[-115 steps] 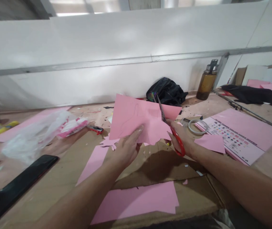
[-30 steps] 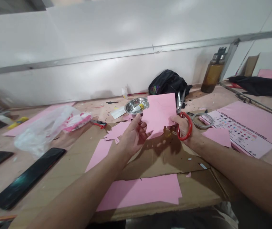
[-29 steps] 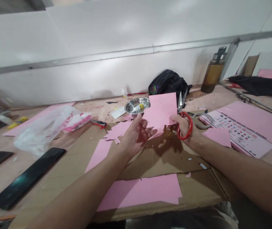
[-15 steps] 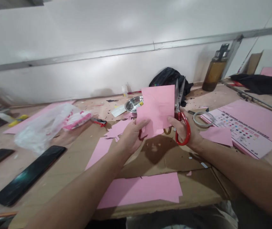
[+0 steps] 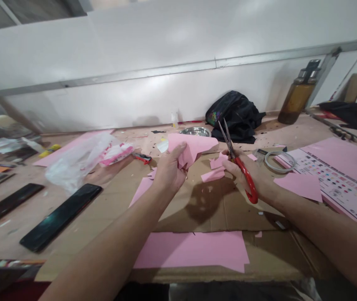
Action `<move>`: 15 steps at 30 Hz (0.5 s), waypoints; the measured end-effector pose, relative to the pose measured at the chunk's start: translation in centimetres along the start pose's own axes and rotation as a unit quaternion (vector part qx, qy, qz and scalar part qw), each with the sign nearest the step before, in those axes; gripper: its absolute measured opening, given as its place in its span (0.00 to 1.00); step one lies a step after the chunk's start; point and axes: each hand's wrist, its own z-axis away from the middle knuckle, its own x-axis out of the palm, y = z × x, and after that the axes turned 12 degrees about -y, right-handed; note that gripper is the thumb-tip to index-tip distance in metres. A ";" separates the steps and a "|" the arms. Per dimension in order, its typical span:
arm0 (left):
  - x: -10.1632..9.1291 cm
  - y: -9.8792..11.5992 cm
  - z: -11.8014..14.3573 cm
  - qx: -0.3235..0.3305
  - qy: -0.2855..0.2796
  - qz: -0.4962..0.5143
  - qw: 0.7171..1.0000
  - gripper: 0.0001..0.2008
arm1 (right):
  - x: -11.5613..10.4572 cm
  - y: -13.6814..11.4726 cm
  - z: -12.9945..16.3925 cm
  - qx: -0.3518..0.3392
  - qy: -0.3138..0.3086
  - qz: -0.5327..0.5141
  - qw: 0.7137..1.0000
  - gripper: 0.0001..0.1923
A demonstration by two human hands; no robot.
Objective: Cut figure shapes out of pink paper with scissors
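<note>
1. Over a cardboard [image 5: 216, 209] worktop, left hand [image 5: 168, 171] pinches pink paper [image 5: 192, 148].
2. Right hand [image 5: 250, 175] grips scissors [image 5: 237, 163], blades parted.
3. Steel bowl [image 5: 195, 131] behind; contents unclear.

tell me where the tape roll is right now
In the head view the tape roll lies on the table right of centre, just beyond the right hand, against the printed pink sheet.

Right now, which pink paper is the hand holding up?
The crumpled pink piece gripped in the left hand, raised off the cardboard. The other pink sheets lie flat, like the big sheet nearest the person.
</note>
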 end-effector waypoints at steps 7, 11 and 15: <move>-0.3 1.4 -0.7 0.035 -0.005 0.000 0.999 0.07 | -3.0 -2.7 0.0 0.068 -0.037 0.097 0.992 0.14; -0.3 2.7 -1.2 0.059 0.005 -0.001 0.998 0.11 | -3.8 -4.1 0.0 0.071 -0.132 0.144 0.978 0.16; -0.3 3.2 -1.4 0.043 0.004 -0.018 0.999 0.12 | -3.7 -4.7 0.0 0.071 -0.188 0.140 0.970 0.18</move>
